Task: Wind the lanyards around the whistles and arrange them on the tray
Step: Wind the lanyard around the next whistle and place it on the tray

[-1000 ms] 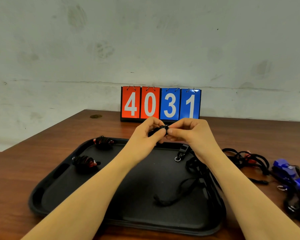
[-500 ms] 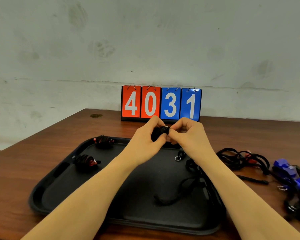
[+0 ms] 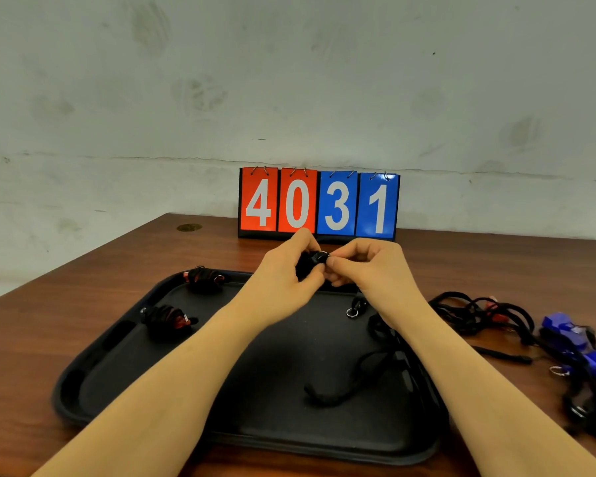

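Head view: both hands raised over the far edge of the tray, meeting just in front of the score cards. Left hand curled round a dark whistle, thumb and fingers wrapped over it. Right hand touching it from the right, fingertips pinching at the whistle's small clip end, apparently the start of its cord. Black lanyard trailing down below the right wrist and lying loose on the tray, ending in a limp loop nearer the body; metal ring just under the right wrist.

Progress, judged from the layout: two wound bundles already set on the tray, both well to the left of the left hand, one at the far corner, the other nearer and further left. Third whistle in hand, winding barely begun by the look of the slack cord. Still to do: a tangle of black lanyards with red whistles on the desk, off to the right of the right hand, and blue whistles further right again. Exact count in that heap cannot be told. Roughly the early part of the job.

Writing: flip score cards beyond the hands reading 4 and 0 on red, 3 and 1 on blue, white digits. No brand or label legible elsewhere.
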